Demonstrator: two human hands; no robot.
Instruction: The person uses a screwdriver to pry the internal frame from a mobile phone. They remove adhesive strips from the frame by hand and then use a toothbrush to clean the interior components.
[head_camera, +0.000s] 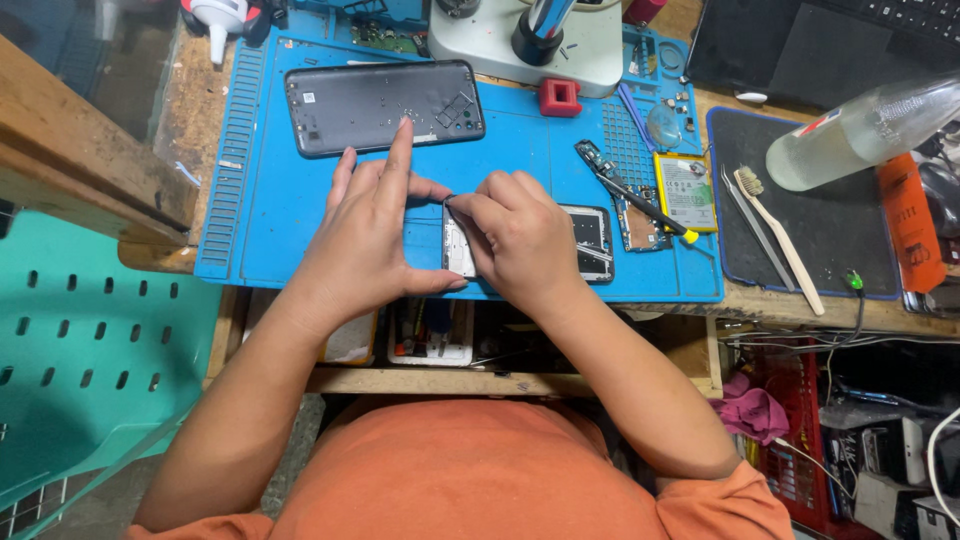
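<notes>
Opened phone frame (590, 240): near edge of blue mat (300, 230), under both hands. Left hand (365, 240) steadies its left end, fingers loosely spread. Right hand (520, 235) pinches a small tool (450, 198) over it. Dark back cover (383, 106) lies beyond.

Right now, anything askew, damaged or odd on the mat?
One thing: the clear bottle lies on its side across the black mat, not upright. Both hands, left hand and right hand, are on the opened phone; no spill visible.
</notes>
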